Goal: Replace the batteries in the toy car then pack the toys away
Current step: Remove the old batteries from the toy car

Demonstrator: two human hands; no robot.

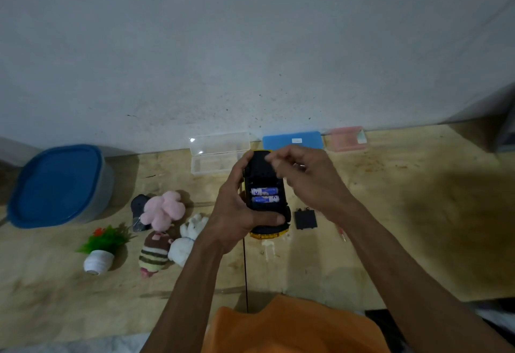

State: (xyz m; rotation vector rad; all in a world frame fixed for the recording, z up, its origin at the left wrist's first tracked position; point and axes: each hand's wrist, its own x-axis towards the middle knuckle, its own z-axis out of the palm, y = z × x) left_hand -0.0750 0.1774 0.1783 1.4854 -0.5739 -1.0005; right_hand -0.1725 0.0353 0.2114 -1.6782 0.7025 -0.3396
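- The left hand point(237, 210) has the toy car point(266, 199) flipped belly-up, gripped around its left side, with the thumb across the near end, held up above the wooden surface point(390, 213).
- The battery bay is open, and two batteries point(264, 195) sit in it side by side, blue and white, lying crosswise.
- The right hand point(303, 177) hovers just right of the car's far end, fingers curled in and pinched loosely together. It's motion-blurred, so I can't tell if there's anything in it.
- The black battery cover point(305, 218) lies flat on the surface just right of the car, with a thin red-tipped screwdriver point(341, 234) poking out near the right forearm.
- The toys are bunched to the left: pink plush point(164, 210), white plush point(189, 237), striped doll point(154, 253), and a little fake plant in a white pot point(101, 249) tipped on its side.
- A big tub with a blue lid point(55, 185) sits far left.
- Along the far wall: a clear case point(220, 151) standing open, then a blue case point(292, 140) and a pink case point(347, 138).
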